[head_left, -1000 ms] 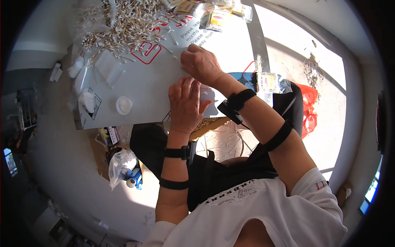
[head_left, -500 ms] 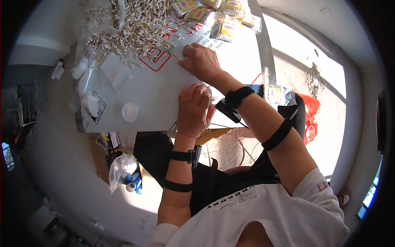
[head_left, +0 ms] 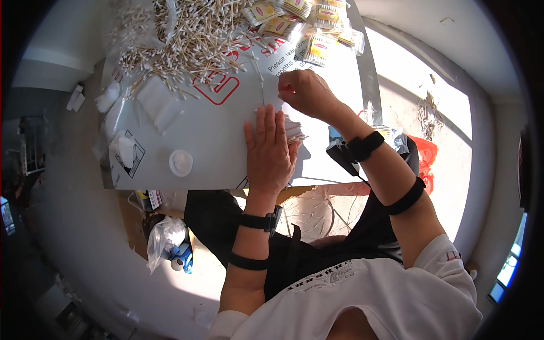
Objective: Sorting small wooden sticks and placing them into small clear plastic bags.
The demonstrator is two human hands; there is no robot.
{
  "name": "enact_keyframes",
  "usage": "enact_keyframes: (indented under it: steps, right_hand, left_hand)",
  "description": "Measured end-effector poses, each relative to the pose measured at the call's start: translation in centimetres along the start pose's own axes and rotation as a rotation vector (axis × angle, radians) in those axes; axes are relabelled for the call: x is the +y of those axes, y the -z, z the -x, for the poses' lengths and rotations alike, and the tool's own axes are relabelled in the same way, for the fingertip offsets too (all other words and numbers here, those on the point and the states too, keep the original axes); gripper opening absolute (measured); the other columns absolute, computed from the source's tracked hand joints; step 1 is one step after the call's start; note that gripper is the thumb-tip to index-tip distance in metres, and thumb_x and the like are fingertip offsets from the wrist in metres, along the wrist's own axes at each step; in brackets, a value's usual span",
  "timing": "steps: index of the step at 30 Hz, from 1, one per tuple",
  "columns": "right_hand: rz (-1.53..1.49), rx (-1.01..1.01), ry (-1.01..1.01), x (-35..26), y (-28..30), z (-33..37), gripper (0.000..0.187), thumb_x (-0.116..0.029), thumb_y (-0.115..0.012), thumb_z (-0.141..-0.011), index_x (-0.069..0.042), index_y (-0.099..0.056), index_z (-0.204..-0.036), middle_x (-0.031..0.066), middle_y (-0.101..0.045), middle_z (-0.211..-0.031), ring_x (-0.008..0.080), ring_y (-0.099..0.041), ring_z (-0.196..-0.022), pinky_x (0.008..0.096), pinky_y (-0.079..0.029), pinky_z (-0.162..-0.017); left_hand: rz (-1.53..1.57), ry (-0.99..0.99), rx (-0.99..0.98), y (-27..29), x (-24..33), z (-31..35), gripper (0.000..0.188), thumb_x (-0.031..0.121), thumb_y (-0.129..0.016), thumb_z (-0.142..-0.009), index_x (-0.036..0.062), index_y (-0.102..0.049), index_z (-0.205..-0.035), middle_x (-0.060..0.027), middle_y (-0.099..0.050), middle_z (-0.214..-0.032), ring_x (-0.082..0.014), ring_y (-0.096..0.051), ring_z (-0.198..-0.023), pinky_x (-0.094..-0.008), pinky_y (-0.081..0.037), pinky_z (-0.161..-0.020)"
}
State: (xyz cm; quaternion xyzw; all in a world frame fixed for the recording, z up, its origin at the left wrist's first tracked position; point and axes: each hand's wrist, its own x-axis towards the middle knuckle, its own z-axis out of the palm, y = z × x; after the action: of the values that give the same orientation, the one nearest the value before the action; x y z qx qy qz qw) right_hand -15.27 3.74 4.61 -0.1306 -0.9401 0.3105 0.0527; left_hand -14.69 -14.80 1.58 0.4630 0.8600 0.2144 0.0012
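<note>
My left hand (head_left: 266, 148) lies flat on the grey-white tabletop (head_left: 221, 133), fingers stretched forward and slightly apart. By its thumb side is a small bunch of cotton swabs (head_left: 294, 136), partly hidden by the hand; I cannot tell whether they are in a wrapper. My right hand (head_left: 309, 95) is above and to the right of the left, its fingers curled in. Whatever is inside that curl, if anything, does not show. A large heap of loose cotton swabs (head_left: 198, 42) covers the far left of the table.
Filled swab packets (head_left: 319, 50) with yellow labels lie at the far right. A round white lid-like piece (head_left: 181, 162) and clear plastic sleeves (head_left: 156, 102) rest on the left. More packets (head_left: 384, 134) sit beyond my right wrist. A red bag (head_left: 425, 156) is on the floor.
My left hand has gone from curled to flat with fingers extended. My right hand has moved right and toward me, away from the swab heap, with its fingers more curled.
</note>
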Motion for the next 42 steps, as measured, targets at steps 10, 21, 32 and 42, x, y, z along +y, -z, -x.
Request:
enact_keyframes:
  steps: [10,21,32,42]
  right_hand:
    - [0.096,0.172,-0.136,0.4,-2.3,-6.2,0.013,-0.017,-0.067,-0.081,-0.005,-0.067,-0.076,0.0126,-0.067,-0.072,0.0291,-0.067,-0.072,0.0387,-0.053,-0.066]
    - [0.043,-0.007,0.445,1.2,-1.0,-3.1,0.012,-0.001,-0.069,-0.075,-0.007,-0.066,-0.085,0.0090,-0.060,-0.102,0.0262,-0.064,-0.091,0.0378,-0.054,-0.074]
    - [-0.071,0.159,0.041,0.4,2.5,5.0,0.007,-0.003,-0.068,-0.081,-0.003,-0.061,-0.081,0.0095,-0.061,-0.088,0.0276,-0.063,-0.076,0.0360,-0.051,-0.067]
    - [-0.227,-0.242,-0.032,-2.3,2.4,12.9,0.010,-0.006,-0.070,-0.080,-0.003,-0.064,-0.086,0.0116,-0.062,-0.086,0.0308,-0.065,-0.080,0.0384,-0.052,-0.070]
  left_hand:
    - [-0.049,0.001,-0.051,-0.1,0.3,-0.3,0.070,0.033,-0.063,-0.089,0.0012,-0.034,-0.144,-0.0161,-0.031,-0.153,-0.0326,-0.026,-0.143,-0.0526,-0.017,-0.117]
    - [-0.056,0.004,-0.051,-0.2,0.0,0.0,0.071,0.034,-0.062,-0.090,0.0013,-0.033,-0.145,-0.0154,-0.032,-0.152,-0.0321,-0.026,-0.143,-0.0510,-0.018,-0.117]
    - [-0.055,-0.007,0.025,-0.2,-0.1,0.3,0.063,0.034,-0.062,-0.090,0.0029,-0.041,-0.141,-0.0130,-0.038,-0.149,-0.0315,-0.028,-0.142,-0.0541,-0.018,-0.116]
    - [-0.030,0.000,0.024,0.0,0.0,0.1,0.064,0.034,-0.062,-0.089,0.0019,-0.041,-0.141,-0.0137,-0.040,-0.147,-0.0321,-0.033,-0.139,-0.0519,-0.021,-0.116]
